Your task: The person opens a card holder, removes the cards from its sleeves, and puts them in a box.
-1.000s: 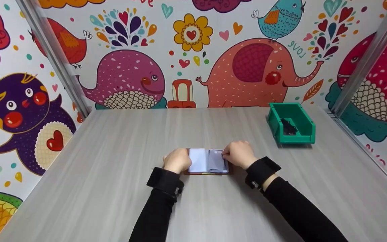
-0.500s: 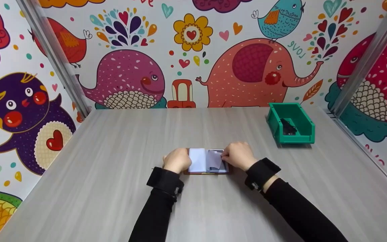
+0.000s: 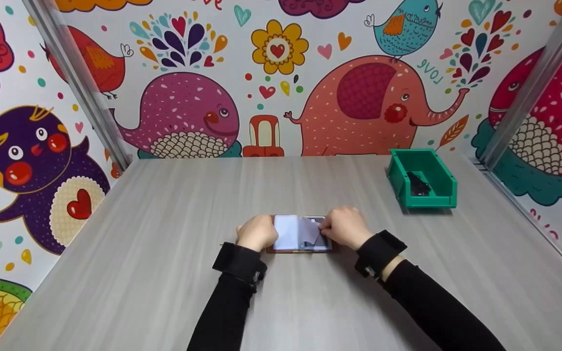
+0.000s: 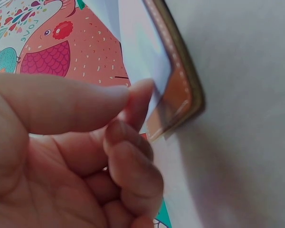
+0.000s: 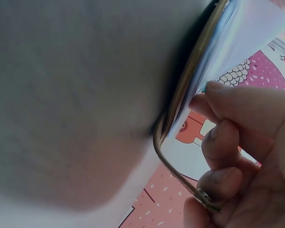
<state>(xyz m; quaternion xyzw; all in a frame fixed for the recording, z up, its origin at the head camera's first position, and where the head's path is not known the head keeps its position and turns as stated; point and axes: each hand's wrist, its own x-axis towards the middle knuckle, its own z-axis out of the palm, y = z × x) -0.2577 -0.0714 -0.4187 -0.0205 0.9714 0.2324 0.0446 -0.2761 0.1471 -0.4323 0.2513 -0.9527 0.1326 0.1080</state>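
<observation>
A small brown leather card holder (image 3: 287,251) with stitched edges lies spread on the table, its whitish plastic sleeves (image 3: 287,233) showing. At its left side my left hand (image 3: 257,231) pinches sleeves between thumb and index finger, near the corner of the leather cover (image 4: 178,95). On the right, my right hand (image 3: 345,225) pinches the edge of one thin sleeve (image 3: 309,231), raised and slanting over a dark-edged page beneath. A strap with a metal snap (image 5: 204,195) sticks out from the cover beside my curled right fingers.
A green plastic bin (image 3: 423,179) with black items (image 3: 418,184) inside stands at the back right of the table (image 3: 188,204). Walls printed with cartoon animals (image 3: 359,107) and metal posts (image 3: 78,83) enclose the back and sides.
The sleeve in my right hand has lifted and tilted leftward, uncovering more of the page under it. My right hand has shifted slightly left; the left hand stays put.
</observation>
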